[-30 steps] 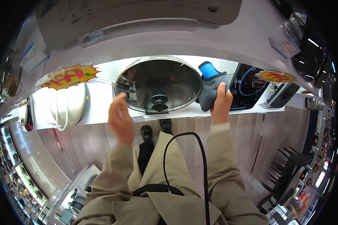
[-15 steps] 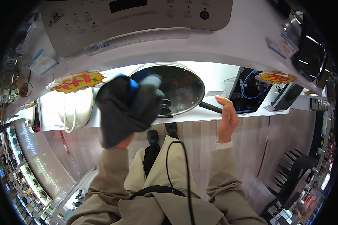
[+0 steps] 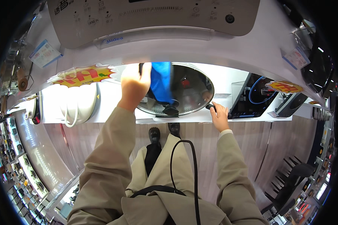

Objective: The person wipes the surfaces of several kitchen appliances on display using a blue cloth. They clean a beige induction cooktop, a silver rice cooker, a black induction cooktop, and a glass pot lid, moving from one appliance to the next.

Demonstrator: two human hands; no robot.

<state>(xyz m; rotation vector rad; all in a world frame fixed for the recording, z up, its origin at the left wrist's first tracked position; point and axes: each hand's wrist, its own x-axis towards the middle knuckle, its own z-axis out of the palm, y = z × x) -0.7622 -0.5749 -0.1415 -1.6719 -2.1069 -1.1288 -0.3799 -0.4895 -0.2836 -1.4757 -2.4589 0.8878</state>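
Note:
On the lower white shelf stands a frying pan with a glass lid (image 3: 191,86), rimmed in metal and with a black knob (image 3: 171,109) near its front edge. My left hand (image 3: 134,87) is closed on a blue cloth (image 3: 160,80), which hangs over the left part of the lid; part of the cloth is hidden behind the hand. At the pan's right side, my right hand (image 3: 220,116) has its fingers closed round the black pan handle (image 3: 210,106), most of which they cover.
Overhead juts a white counter (image 3: 146,48) with a grey cooktop panel (image 3: 154,17). A cream appliance (image 3: 81,103) with a looped handle stands left of the pan. To the right leans a black glass cooktop (image 3: 251,97). A black cable (image 3: 195,176) hangs before my body.
My left hand has shifted up with the cloth, whose blue side now shows instead of the dark grey. My right hand has moved from open beside the handle to gripping it.

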